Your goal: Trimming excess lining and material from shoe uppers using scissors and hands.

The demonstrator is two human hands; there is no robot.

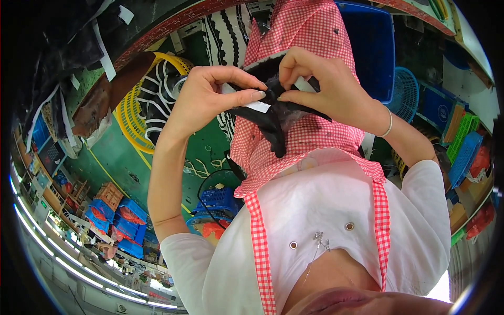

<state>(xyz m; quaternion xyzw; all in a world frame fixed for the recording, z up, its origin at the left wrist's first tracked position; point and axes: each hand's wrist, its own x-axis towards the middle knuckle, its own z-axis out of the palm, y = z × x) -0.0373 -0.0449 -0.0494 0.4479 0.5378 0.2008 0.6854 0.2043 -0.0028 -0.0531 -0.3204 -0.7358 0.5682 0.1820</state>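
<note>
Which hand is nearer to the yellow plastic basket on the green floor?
Left. The left hand pinches the black fabric piece right beside the yellow basket in the picture; the right hand grips the fabric's far side.

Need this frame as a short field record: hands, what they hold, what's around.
view: head camera looking down the person's own front
left hand: raised before the chest, thumb and fingers pinching a black cloth piece
right hand: pinching the same cloth piece from the other side
white strip: lies on the cloth between the two hands
wrist: thin bracelet on the right wrist
clothing: red checked apron over a white shirt
floor: green, with a yellow basket, blue crates, a blue bin
</note>
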